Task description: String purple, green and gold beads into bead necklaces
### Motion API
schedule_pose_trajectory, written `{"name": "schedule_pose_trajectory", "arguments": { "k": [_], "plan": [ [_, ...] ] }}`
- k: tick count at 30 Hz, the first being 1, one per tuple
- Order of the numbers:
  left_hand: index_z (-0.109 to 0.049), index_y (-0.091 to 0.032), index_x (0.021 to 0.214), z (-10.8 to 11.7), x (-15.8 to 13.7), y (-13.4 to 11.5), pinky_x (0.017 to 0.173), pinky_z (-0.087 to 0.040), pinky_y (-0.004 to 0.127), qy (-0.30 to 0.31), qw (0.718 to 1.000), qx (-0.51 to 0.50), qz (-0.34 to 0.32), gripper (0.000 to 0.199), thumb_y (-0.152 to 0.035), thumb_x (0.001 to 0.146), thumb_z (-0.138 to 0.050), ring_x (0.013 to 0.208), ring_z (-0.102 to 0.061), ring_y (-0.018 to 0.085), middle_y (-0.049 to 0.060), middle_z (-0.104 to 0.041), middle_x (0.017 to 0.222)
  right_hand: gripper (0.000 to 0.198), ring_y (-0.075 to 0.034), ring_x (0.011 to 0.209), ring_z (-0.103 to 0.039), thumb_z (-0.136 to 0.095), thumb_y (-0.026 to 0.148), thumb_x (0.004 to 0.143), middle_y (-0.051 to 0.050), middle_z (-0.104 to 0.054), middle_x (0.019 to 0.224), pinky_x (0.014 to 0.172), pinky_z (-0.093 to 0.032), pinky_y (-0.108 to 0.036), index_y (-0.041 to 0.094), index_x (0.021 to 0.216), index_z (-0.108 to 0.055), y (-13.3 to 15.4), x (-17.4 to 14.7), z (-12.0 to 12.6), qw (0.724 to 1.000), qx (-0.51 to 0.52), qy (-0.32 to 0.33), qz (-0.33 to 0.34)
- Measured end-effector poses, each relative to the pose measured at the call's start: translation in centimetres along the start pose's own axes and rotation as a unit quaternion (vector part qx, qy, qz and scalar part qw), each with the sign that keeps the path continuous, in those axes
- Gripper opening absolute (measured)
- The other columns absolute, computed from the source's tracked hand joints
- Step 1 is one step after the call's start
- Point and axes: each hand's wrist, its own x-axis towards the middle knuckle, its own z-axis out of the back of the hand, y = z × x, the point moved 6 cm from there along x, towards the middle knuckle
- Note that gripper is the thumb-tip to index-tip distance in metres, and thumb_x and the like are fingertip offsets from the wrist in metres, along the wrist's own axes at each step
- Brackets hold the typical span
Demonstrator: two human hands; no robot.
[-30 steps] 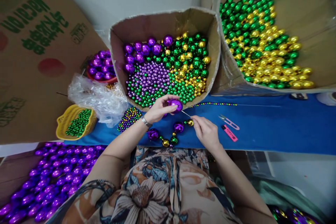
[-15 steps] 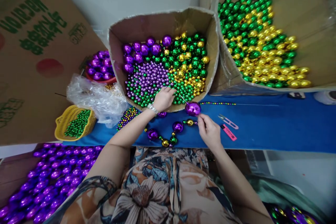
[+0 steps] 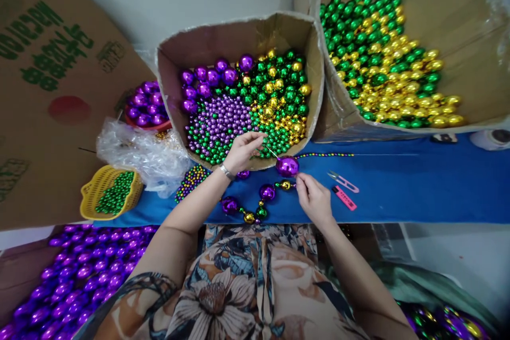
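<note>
My left hand (image 3: 242, 151), with a watch at the wrist, is closed in a pinch over the front edge of the bead box. Its fingertips meet the upper end of a thin needle (image 3: 272, 153); anything tiny between them is too small to make out. The needle slants down into a large shiny purple bead (image 3: 287, 167). Just below that bead, my right hand (image 3: 315, 197) pinches the needle's lower part, mostly hidden by the fingers. From there a strand of purple, gold and green beads (image 3: 266, 192) curves left across the blue cloth.
An open carton (image 3: 241, 29) holds purple, green and gold beads; a larger carton (image 3: 334, 111) stands right. Pink snips (image 3: 346, 183) and a pink box-shaped item (image 3: 345, 198) lie on the blue cloth (image 3: 390, 186). At left are a yellow basket (image 3: 90, 207) and clear plastic (image 3: 139, 149).
My left hand has come from the small green beads to the needle's upper end, its fingers now pinched. My right hand keeps its hold below the purple bead. The view has shifted slightly.
</note>
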Motion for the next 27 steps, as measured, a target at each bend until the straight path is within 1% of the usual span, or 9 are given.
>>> {"name": "schedule_pose_trajectory", "arguments": {
  "k": [1,3,7,13,16,19,23,25,27],
  "plan": [
    [-0.069,-0.018,0.1,-0.2,-0.6,0.0,0.058,-0.045,0.022,0.01,0.998,-0.062,0.027,0.032,-0.041,0.078,-0.071,0.069,-0.059,0.01,0.004,-0.068,0.086,0.022,-0.017,0.08,-0.07,-0.044,0.027,0.097,-0.007,-0.073,0.091,0.074,-0.055,-0.029,0.019,0.099,-0.065,0.1,0.0,0.0,1.0,-0.003,0.0,0.003],
    [-0.07,-0.018,0.099,-0.5,-1.5,-0.3,0.057,-0.045,0.021,0.02,0.989,-0.134,0.057,0.035,-0.04,0.073,-0.076,0.068,-0.059,0.009,0.004,-0.068,0.088,0.022,-0.017,0.08,-0.07,-0.044,0.026,0.097,-0.007,-0.073,0.091,0.074,-0.055,-0.029,0.019,0.1,-0.064,0.2,0.1,0.0,1.0,-0.005,0.001,0.01],
    [-0.072,-0.018,0.096,-0.9,-2.3,-0.8,0.057,-0.045,0.02,0.021,0.983,-0.167,0.067,0.033,-0.037,0.071,-0.079,0.068,-0.06,0.008,0.002,-0.068,0.085,0.02,-0.017,0.079,-0.07,-0.045,0.023,0.096,-0.007,-0.073,0.091,0.073,-0.054,-0.028,0.018,0.101,-0.064,0.5,0.1,0.1,0.999,-0.013,-0.011,0.031],
    [-0.074,-0.019,0.093,-0.8,-2.6,-1.1,0.056,-0.048,0.019,0.008,0.986,-0.16,0.046,0.032,-0.037,0.068,-0.081,0.067,-0.06,0.008,0.003,-0.07,0.085,0.021,-0.016,0.079,-0.069,-0.046,0.022,0.096,-0.007,-0.073,0.093,0.073,-0.052,-0.026,0.016,0.102,-0.065,0.1,0.0,0.2,0.996,-0.06,-0.023,0.059],
    [-0.075,-0.02,0.094,-0.8,-2.5,-1.6,0.056,-0.049,0.018,0.002,0.994,-0.109,-0.004,0.03,-0.038,0.071,-0.079,0.067,-0.06,0.008,0.003,-0.07,0.085,0.022,-0.015,0.073,-0.067,-0.046,0.022,0.097,-0.007,-0.072,0.085,0.071,-0.05,-0.025,0.016,0.102,-0.066,-0.1,0.0,0.2,0.991,-0.113,-0.021,0.069],
    [-0.074,-0.019,0.094,-1.4,-2.6,-2.1,0.056,-0.05,0.018,0.005,0.997,-0.057,-0.055,0.029,-0.037,0.072,-0.079,0.066,-0.06,0.008,0.002,-0.069,0.081,0.024,-0.015,0.07,-0.064,-0.045,0.023,0.097,-0.005,-0.07,0.077,0.069,-0.048,-0.026,0.016,0.104,-0.067,-0.3,0.3,0.5,0.986,-0.153,-0.014,0.071],
    [-0.071,-0.018,0.092,-3.6,-2.7,-2.1,0.06,-0.053,0.02,0.019,0.996,-0.064,-0.058,0.029,-0.035,0.07,-0.081,0.068,-0.062,0.009,0.001,-0.069,0.079,0.024,-0.017,0.079,-0.066,-0.042,0.026,0.098,-0.008,-0.071,0.089,0.075,-0.05,-0.028,0.017,0.104,-0.064,-1.1,1.3,1.2,0.994,-0.099,0.001,0.047],
    [-0.071,-0.018,0.088,-4.8,-2.7,-1.8,0.064,-0.055,0.023,0.023,0.996,-0.074,-0.047,0.026,-0.037,0.072,-0.08,0.067,-0.063,0.009,0.002,-0.07,0.08,0.024,-0.017,0.084,-0.067,-0.041,0.028,0.098,-0.009,-0.071,0.095,0.076,-0.051,-0.029,0.017,0.107,-0.061,-2.2,1.7,1.7,0.998,-0.061,0.011,0.017],
    [-0.072,-0.017,0.086,-5.9,-2.6,-1.4,0.067,-0.056,0.026,0.029,0.995,-0.088,-0.035,0.025,-0.038,0.074,-0.078,0.068,-0.064,0.009,0.003,-0.071,0.083,0.024,-0.017,0.083,-0.068,-0.041,0.029,0.098,-0.008,-0.071,0.095,0.074,-0.052,-0.029,0.017,0.111,-0.058,-3.6,1.8,1.9,0.999,-0.03,0.028,-0.02]
  ]
}}
